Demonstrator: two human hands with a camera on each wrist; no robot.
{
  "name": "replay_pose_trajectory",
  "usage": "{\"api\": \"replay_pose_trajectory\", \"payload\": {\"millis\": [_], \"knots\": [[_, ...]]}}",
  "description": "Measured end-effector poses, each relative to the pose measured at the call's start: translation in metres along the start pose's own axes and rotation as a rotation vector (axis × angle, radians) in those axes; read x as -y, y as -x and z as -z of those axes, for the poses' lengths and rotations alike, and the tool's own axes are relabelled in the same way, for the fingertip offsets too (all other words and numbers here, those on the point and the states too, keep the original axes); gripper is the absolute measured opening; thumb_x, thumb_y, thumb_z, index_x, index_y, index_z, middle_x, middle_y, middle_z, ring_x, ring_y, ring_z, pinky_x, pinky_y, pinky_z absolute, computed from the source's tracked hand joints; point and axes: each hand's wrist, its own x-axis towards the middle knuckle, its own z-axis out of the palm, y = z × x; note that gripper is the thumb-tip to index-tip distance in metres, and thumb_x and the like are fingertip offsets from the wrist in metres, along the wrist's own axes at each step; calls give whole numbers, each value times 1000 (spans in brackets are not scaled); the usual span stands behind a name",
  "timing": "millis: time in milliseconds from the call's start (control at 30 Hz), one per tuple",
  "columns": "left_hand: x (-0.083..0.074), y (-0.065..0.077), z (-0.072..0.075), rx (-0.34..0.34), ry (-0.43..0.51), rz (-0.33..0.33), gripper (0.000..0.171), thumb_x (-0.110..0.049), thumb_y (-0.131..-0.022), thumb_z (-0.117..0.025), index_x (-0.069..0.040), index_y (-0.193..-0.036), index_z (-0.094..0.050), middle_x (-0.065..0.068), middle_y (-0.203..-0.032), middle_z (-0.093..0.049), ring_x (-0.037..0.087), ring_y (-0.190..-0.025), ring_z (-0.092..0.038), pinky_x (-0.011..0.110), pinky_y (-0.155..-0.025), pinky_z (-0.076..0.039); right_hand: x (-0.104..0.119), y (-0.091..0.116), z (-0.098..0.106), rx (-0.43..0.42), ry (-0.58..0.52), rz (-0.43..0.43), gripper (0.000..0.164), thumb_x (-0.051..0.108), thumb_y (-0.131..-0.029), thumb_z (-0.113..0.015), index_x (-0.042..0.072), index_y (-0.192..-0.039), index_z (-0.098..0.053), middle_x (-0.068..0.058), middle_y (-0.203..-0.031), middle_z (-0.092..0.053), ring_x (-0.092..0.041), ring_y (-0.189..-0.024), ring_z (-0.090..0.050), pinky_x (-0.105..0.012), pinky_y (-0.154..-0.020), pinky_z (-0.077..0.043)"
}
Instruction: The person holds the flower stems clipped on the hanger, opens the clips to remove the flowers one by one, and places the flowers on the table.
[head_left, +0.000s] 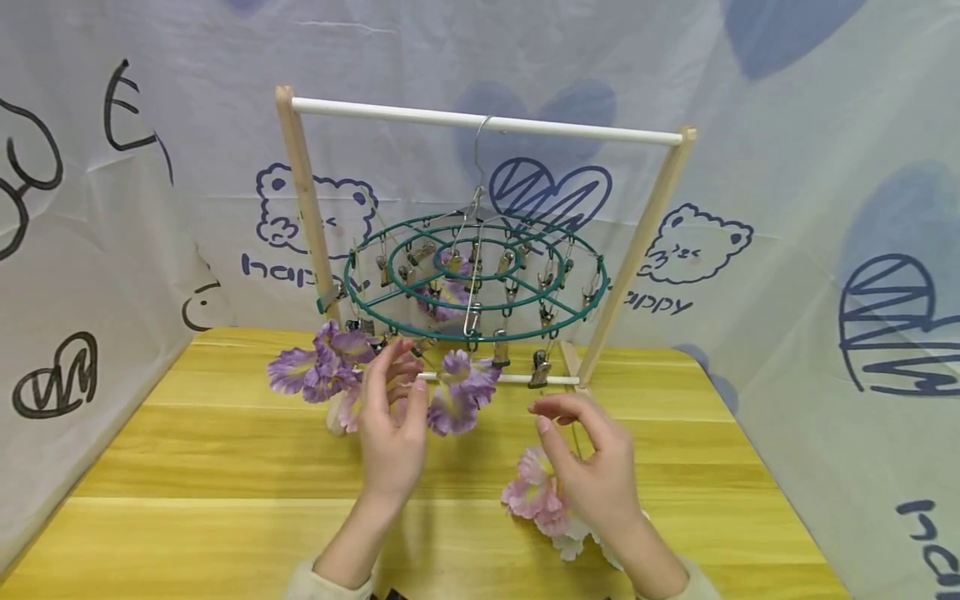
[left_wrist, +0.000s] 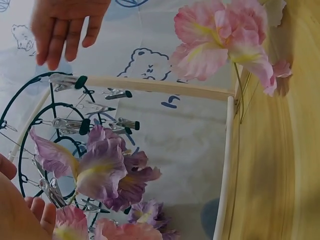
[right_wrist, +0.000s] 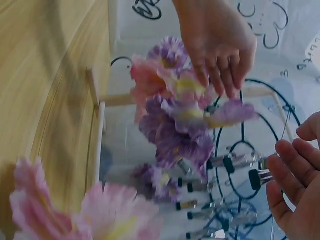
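A green round clip hanger [head_left: 477,340] hangs by its metal hook from a white rod, with many metal clips around its rings. Purple artificial irises [head_left: 322,367] hang from its left side, with pink petals beneath. Another purple iris [head_left: 461,396] hangs at the front rim. My left hand [head_left: 393,437] is beside this front iris, fingers loosely bent and holding nothing visible. My right hand [head_left: 600,467], also with relaxed fingers, is just below a clip [head_left: 540,368] on the front right; in the right wrist view its fingers [right_wrist: 285,172] are apart from the clips.
Pink and white artificial flowers [head_left: 536,492] lie on the wooden table [head_left: 225,517] by my right hand, partly hidden by it. The wooden stand [head_left: 645,242] has upright posts on both sides and a lower white bar. A printed cloth [head_left: 810,208] hangs behind.
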Motion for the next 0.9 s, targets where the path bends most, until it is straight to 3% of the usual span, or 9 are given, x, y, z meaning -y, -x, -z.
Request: {"api": "replay_pose_trajectory", "payload": {"millis": [133, 300, 500, 700, 767, 833, 900], "knots": [[-2, -3, 2, -12, -23, 27, 59, 6, -98, -56, 2, -155, -40, 20, -148, -50, 37, -128, -53, 36, -108, -49, 7, -2, -13, 24, -36, 28, 29, -11, -89, -69, 3, -114, -72, -8, -105, -76, -19, -96, -69, -26, -83, -53], [-6, -7, 4, 19, 19, 137, 68, 1, -100, -55, 0, -161, -25, 19, -159, -35, 35, -146, -39, 43, -124, -31, 16, -5, -32, 68, -54, 39, 30, -8, -90, -70, 4, -117, -71, -7, -109, -76, -20, -96, -70, -30, -83, -55], [-6, -16, 6, 47, 70, 208, 73, -4, -103, -53, 2, -163, -13, 19, -171, -11, 34, -158, -15, 41, -129, -17, 25, -10, -55, 147, -80, 75, 33, -3, -91, -70, 3, -124, -70, -8, -116, -75, -24, -98, -71, -35, -85, -59], [-2, -28, 10, 65, 120, 324, 66, -9, -105, -51, 8, -158, -14, 28, -167, -15, 44, -155, -18, 50, -127, -20, 23, -19, -75, 187, -94, 95, 37, -3, -92, -68, 0, -129, -67, -12, -120, -73, -27, -96, -71, -36, -84, -62], [1, -31, 12, 60, 133, 365, 60, -9, -106, -49, 9, -154, -18, 30, -165, -21, 45, -150, -29, 44, -119, -39, 20, -21, -79, 190, -76, 83, 38, -3, -93, -68, 0, -131, -66, -13, -122, -72, -28, -96, -71, -35, -82, -62], [4, -35, 14, 53, 166, 384, 58, -6, -106, -47, 6, -156, -20, 26, -164, -26, 39, -147, -36, 32, -99, -55, 16, -22, -83, 191, -45, 64, 39, -1, -94, -68, 0, -132, -65, -12, -125, -71, -27, -98, -71, -35, -83, -63], [6, -38, 15, 45, 218, 397, 57, -3, -106, -45, 1, -159, -21, 22, -161, -34, 26, -124, -55, 21, -70, -55, 11, -23, -86, 186, -8, 59, 39, 0, -94, -68, 0, -133, -65, -14, -126, -71, -27, -98, -72, -37, -84, -63]]}}
